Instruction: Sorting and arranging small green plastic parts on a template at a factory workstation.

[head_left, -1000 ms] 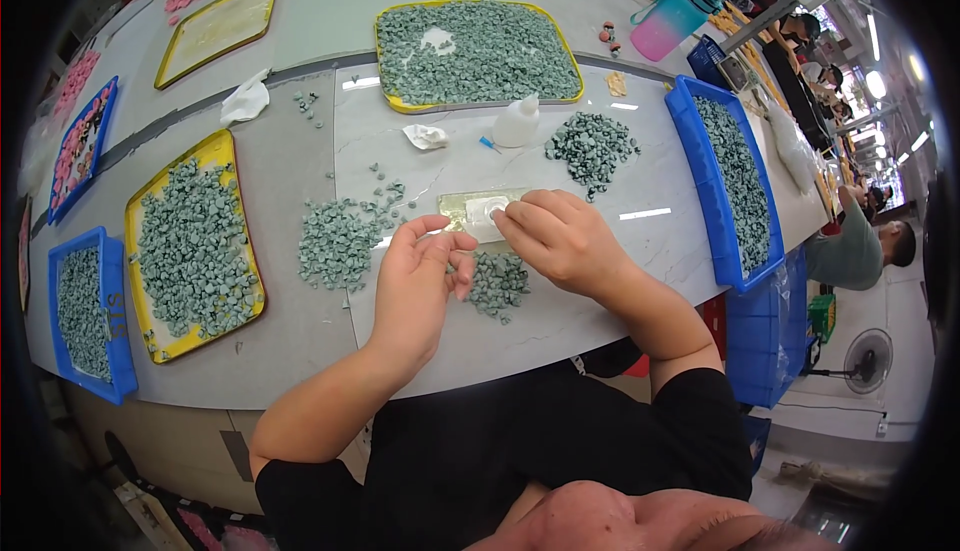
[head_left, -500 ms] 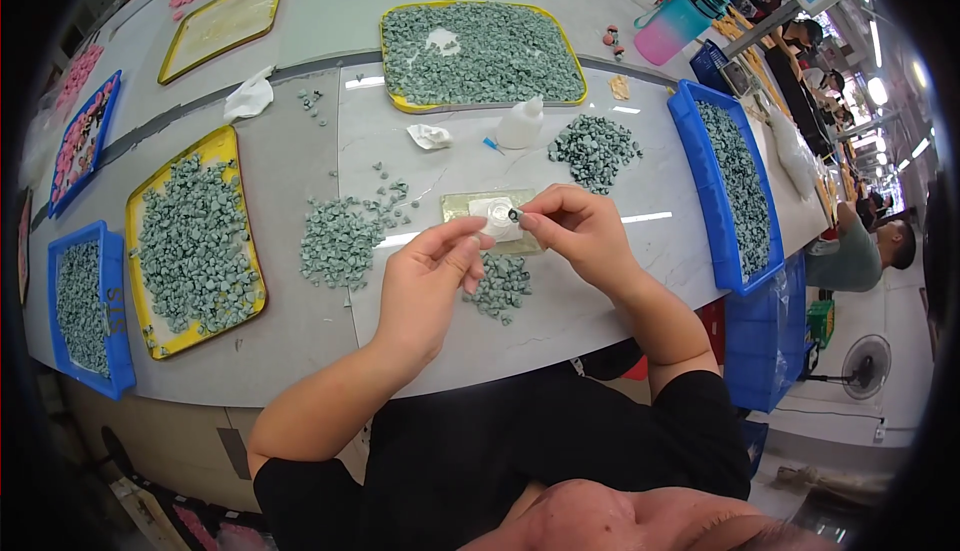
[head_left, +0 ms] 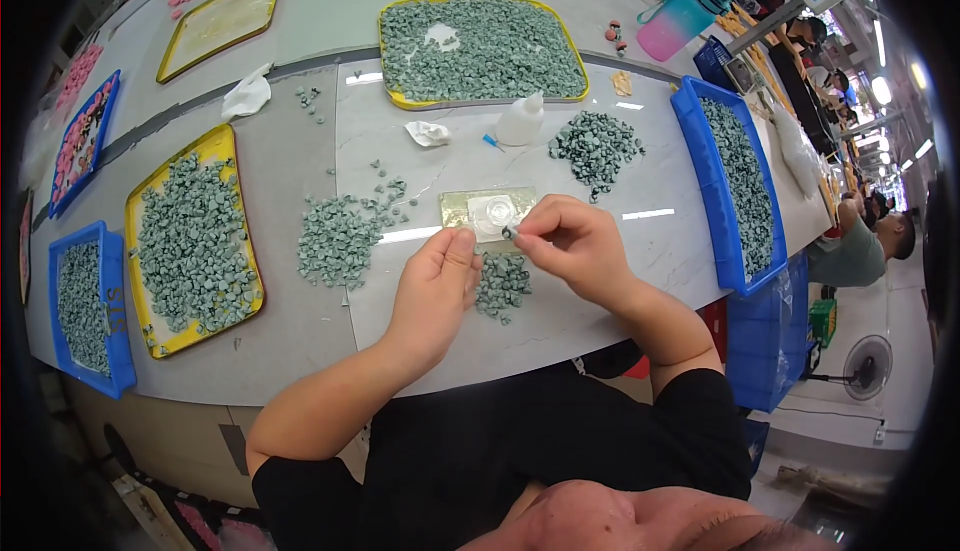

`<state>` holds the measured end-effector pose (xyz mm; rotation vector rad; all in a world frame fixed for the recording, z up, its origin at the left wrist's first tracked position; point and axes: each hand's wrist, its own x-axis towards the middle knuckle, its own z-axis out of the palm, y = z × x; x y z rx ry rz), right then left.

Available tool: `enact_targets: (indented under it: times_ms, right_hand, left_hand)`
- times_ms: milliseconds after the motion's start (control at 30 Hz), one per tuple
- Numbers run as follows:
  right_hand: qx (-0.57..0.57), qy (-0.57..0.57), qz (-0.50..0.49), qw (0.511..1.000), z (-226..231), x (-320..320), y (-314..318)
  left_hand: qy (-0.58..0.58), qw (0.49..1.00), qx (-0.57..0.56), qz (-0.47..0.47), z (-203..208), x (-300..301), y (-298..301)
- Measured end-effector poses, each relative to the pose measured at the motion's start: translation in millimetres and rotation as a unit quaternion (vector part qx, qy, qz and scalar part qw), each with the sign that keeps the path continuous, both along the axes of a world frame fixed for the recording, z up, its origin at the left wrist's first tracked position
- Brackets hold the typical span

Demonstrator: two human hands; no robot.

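Note:
Between thumb and fingertips my right hand (head_left: 575, 244) pinches a small dark green piece (head_left: 509, 233), just in front of a clear square block (head_left: 458, 209) with a round whitish disc (head_left: 493, 213) on it. My left hand (head_left: 437, 279) is closed, thumb pressed to the curled fingers; whatever it may hold is hidden. Right beside it lies a small pile of grey-green pieces (head_left: 503, 285). A larger pile of such pieces (head_left: 338, 243) spreads to the left, and a darker pile (head_left: 594, 149) sits beyond my right hand.
A white squeeze bottle (head_left: 520, 121) and crumpled tissue (head_left: 428, 134) stand past the block. Yellow-rimmed trays of pieces lie at the back (head_left: 400, 102) and left (head_left: 258, 277). Blue bins of pieces flank the table, right (head_left: 698, 183) and left (head_left: 118, 308). A turquoise-pink bottle (head_left: 675, 26) is at far right.
Both hands have drawn back slightly toward me from the block, uncovering more of the disc. My left fingers have curled in more. The green piece has moved nearer with my right hand.

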<state>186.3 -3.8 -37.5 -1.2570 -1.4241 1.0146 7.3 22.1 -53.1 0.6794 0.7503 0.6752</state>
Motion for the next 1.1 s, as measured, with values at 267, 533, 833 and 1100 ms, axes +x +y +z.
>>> enact_targets:
  times_ms: [267,533,833,1100]
  right_hand:
    - [0.356,-0.291,0.059,0.886,0,-4,1]
    - [0.430,-0.363,0.069,0.824,-3,-11,-2]
    - [0.426,-0.327,0.064,0.841,-9,-19,-3]
    - [0.115,-0.347,0.064,0.928,18,25,11]
  left_hand:
    - [-0.007,1.000,-0.009,-0.019,-4,4,-4]
    - [0.018,0.998,0.048,0.020,-3,7,-12]
    - [0.127,0.962,0.238,0.041,-11,-3,-12]
    - [0.196,0.952,0.235,-0.021,-3,-8,-7]
